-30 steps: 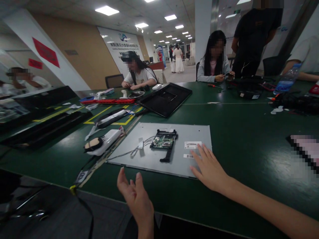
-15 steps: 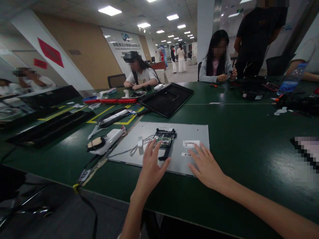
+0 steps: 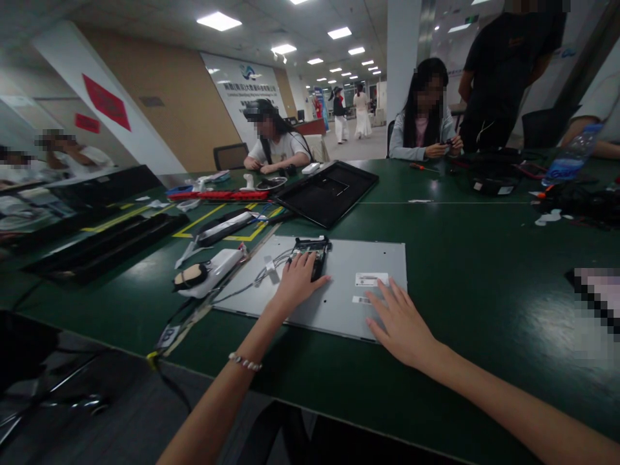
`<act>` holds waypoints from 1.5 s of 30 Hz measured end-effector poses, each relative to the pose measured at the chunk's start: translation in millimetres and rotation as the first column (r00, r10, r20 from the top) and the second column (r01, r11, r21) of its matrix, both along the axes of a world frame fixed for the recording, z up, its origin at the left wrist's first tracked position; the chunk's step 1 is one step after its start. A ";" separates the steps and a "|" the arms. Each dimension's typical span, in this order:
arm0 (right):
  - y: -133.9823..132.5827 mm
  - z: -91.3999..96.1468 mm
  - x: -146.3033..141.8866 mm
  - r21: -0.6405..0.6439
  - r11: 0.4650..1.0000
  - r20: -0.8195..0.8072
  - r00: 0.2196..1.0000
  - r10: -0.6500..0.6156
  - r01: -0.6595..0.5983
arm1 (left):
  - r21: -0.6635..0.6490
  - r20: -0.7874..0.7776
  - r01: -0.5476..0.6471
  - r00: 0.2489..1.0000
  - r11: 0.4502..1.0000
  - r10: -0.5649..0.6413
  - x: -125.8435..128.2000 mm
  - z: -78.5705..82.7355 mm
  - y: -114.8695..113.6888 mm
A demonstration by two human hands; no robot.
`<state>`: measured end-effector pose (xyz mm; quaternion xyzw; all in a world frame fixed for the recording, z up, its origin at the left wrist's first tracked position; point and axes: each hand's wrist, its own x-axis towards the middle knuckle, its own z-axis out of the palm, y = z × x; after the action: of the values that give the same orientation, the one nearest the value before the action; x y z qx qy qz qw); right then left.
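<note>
A grey metal panel (image 3: 349, 294) lies flat on the green table (image 3: 484, 278) in front of me. A small green circuit board (image 3: 312, 246) with white wires (image 3: 264, 274) running off to the left sits near the panel's far edge. My left hand (image 3: 296, 282) lies on the board with its fingers laid flat over it and the thumb spread out to the right. My right hand (image 3: 402, 323) rests open, palm down, on the panel's near right part, beside two white labels (image 3: 371, 279).
A white device with a black end (image 3: 208, 274) lies left of the panel. Beyond are a black monitor shell (image 3: 329, 190), long black bars (image 3: 106, 242) and a red tray (image 3: 217, 194). Several people sit or stand across the table. A water bottle (image 3: 574, 154) stands far right.
My left hand rose from below the table edge, reached forward over the panel and came down on the circuit board, which now sits nearer the panel's far edge. My right hand stayed put.
</note>
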<state>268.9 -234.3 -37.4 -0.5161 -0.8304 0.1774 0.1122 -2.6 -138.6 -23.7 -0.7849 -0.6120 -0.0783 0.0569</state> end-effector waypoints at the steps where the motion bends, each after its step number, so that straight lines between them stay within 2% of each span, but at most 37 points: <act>1: -0.1 0.6 0.2 -0.001 1.000 0.000 1.000 0.000 0.000 | 0.007 -0.001 -0.015 1.000 1.000 0.015 -0.8 0.2 5.6; 5: -0.5 2.5 0.5 0.009 1.000 -0.007 1.000 0.005 -0.005 | 0.019 0.003 -0.036 0.999 0.999 0.036 -1.7 0.2 16.4; 10: -0.4 3.3 1.1 0.005 1.000 -0.003 1.000 0.004 -0.004 | 0.008 0.022 -0.033 0.999 0.999 0.033 -1.3 -1.4 11.4; 12: -0.2 3.9 1.8 -0.010 1.000 -0.004 1.000 0.012 -0.012 | 0.042 0.042 -0.042 0.998 0.998 0.040 -6.2 0.7 8.9; 17: -0.2 4.3 3.2 -0.009 1.000 -0.009 1.000 0.019 -0.019 | 0.161 0.048 -0.115 0.993 0.980 0.109 -42.0 18.5 5.3; 22: -0.6 4.4 3.3 -0.012 1.000 -0.014 1.000 0.018 -0.019 | 0.042 -0.016 -0.288 0.957 0.957 0.289 -80.2 28.9 2.8; 28: -1.3 8.5 4.1 -0.025 1.000 -0.009 1.000 0.019 -0.019 | 0.035 -0.050 -0.383 0.922 0.923 0.384 -91.7 31.7 11.1; 32: -1.5 7.9 3.9 -0.013 1.000 -0.019 1.000 0.015 -0.015 | 0.169 0.000 -0.411 0.909 0.896 0.417 -84.4 48.5 31.9; 34: -1.1 5.8 3.0 -0.002 1.000 -0.023 1.000 0.014 -0.014 | 0.233 0.024 -0.393 0.917 0.890 0.399 -76.9 55.1 49.1; 36: -0.3 2.9 1.9 0.008 1.000 -0.025 1.000 0.008 -0.008 | 0.242 0.027 -0.369 0.927 0.898 0.373 -67.9 56.1 69.6; 41: 2.2 -2.1 0.8 0.011 1.000 -0.042 0.999 0.008 -0.008 | 0.094 -0.015 -0.343 0.938 0.935 0.346 -49.9 37.7 120.0; 45: 3.3 0.0 1.0 -0.020 1.000 -0.049 0.999 0.005 -0.006 | 0.045 -0.027 -0.305 0.951 0.951 0.307 -49.9 25.2 145.8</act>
<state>270.0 -231.0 -37.4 -0.5103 -0.8271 0.1984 0.1267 -52.5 7.2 1.5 -0.6805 -0.7235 -0.0676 0.0946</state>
